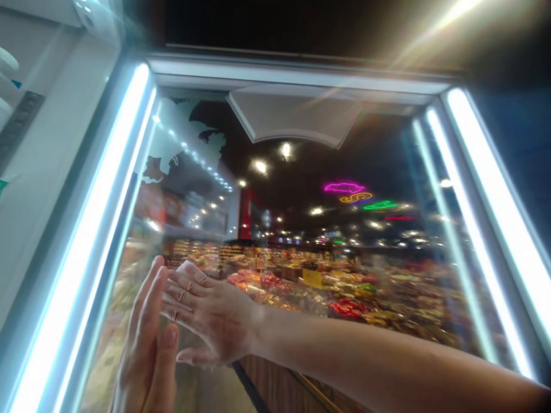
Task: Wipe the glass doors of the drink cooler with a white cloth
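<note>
Head view: two bare hands on a glass door (301, 229) with lit LED strips down both sides of its frame. Right hand (215, 324) reaches in from the right on a long forearm, palm flat toward the pane, fingers (185, 292) straight and pressed close together, pointing left. Looks like it holds something pale against the glass — a white cloth (186, 267) may peek out past the fingertips, but it is blurred, cannot tell for sure. Left hand (148, 350) comes up from the bottom edge, near the left frame strip (81, 252), fingers upright and together, thumb alongside, its edge touching the right hand's fingertips. Flat hands likely because both press on the pane, the left seemingly bracing beside the right. Neither hand pinches anything that shows. The glass is low left of the door where the hands sit, just beside the left strip. Through or reflected in the pane: a store floor with produce displays (344, 298), ceiling spotlights, coloured neon signs (353, 195) far off. White cabinet wall (47, 143) at far left. Motion blur over most of the frame.
</note>
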Motion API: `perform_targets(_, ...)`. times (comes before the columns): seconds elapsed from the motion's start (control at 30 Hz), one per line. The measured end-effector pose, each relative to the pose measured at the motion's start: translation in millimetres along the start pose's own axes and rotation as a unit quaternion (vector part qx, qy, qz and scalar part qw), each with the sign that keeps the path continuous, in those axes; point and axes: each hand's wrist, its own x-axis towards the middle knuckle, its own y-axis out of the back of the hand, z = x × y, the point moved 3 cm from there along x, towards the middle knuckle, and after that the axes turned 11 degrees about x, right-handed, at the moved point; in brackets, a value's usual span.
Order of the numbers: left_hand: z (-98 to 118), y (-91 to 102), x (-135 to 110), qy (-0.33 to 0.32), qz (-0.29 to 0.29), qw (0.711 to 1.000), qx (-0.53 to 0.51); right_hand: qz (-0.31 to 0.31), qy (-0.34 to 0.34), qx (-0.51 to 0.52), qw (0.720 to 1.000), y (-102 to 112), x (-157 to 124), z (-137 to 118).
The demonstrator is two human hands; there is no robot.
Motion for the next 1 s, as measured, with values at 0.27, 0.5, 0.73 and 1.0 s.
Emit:
perform_targets(0.27,-1,-39.5,-9,-0.029,0.052,0.996,-0.06,0.084,0.041,0.027,0.995,3,-15,16)
perform_targets(0.5,-9,-41.7,7,-0.172,-0.122,0.963,0.166,0.029,-0.09,0.047,0.994,55,-127,52)
perform_targets(0.73,46,-72.6,12,-0.147,-0.099,0.968,0.179,0.051,-0.302,-0.049,0.951,97,-280,86)
perform_targets(1.0,89,-108.9,145,-0.171,-0.103,0.962,0.185,0.035,-0.269,-0.022,0.962,88,-312,58)
